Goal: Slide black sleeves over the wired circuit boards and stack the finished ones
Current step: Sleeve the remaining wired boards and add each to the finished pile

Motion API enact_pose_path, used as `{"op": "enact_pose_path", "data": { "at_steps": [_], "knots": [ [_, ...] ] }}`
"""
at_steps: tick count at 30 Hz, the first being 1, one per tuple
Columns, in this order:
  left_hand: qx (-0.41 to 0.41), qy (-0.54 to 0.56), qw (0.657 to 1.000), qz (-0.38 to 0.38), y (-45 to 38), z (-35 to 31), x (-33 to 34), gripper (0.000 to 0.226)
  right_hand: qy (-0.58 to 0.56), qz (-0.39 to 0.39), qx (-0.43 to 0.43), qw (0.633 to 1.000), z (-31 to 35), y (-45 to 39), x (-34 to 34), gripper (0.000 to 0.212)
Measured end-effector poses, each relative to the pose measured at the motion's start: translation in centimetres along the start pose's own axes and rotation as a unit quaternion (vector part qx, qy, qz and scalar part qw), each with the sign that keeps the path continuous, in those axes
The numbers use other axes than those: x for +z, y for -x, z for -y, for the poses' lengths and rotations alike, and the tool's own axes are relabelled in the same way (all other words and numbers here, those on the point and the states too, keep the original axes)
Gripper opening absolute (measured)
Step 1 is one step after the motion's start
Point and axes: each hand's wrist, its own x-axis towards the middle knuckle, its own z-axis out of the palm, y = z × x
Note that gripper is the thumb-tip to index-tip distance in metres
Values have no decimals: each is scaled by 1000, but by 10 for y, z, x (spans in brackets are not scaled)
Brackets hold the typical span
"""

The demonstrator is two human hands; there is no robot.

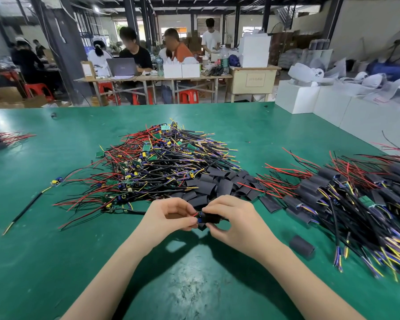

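Nearest the camera, over the green table, the left hand pinches the end of a wired circuit board where red wire and a blue part show, while the right hand grips a black sleeve that seems partly drawn over it, though the fingers hide the join. A loose sleeve lies alone to the right. Just beyond the hands sits a heap of empty sleeves, behind it a pile of bare boards with red, black and yellow leads. At far right rests the stack of sleeved boards. Farther off, a pale cabinet carries a label too blurred to read.
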Motion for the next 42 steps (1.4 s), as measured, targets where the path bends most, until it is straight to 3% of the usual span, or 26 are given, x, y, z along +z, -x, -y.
{"op": "enact_pose_path", "data": {
  "at_steps": [10, 18, 25, 31, 34, 39, 42],
  "knots": [
    [27, -23, 999, -7, 0, -2, 2, 10, -20, 11, 34, 999, -6, 1, 2, 31],
    [32, -37, 999, -3, 1, -1, 4, 11, 6, 1, 5, 1000, -6, 1, 5, 29],
    [55, -84, 995, 16, 1, 3, 8, 25, 10, 47, 3, 999, -5, 2, 5, 24],
    [47, -32, 998, 7, 0, 2, 9, 9, 4, 58, 16, 998, -4, 1, 1, 26],
    [91, -53, 994, -18, 1, -3, 9, 7, 26, 64, 16, 997, -7, -1, -7, 24],
    [161, -52, 975, -142, 0, -15, -11, 10, 86, -41, 70, 993, -33, 2, -48, 23],
    [173, 0, 969, -178, 2, -19, -21, 12, 165, -153, 164, 960, -58, 10, -77, 27]
  ]
}}
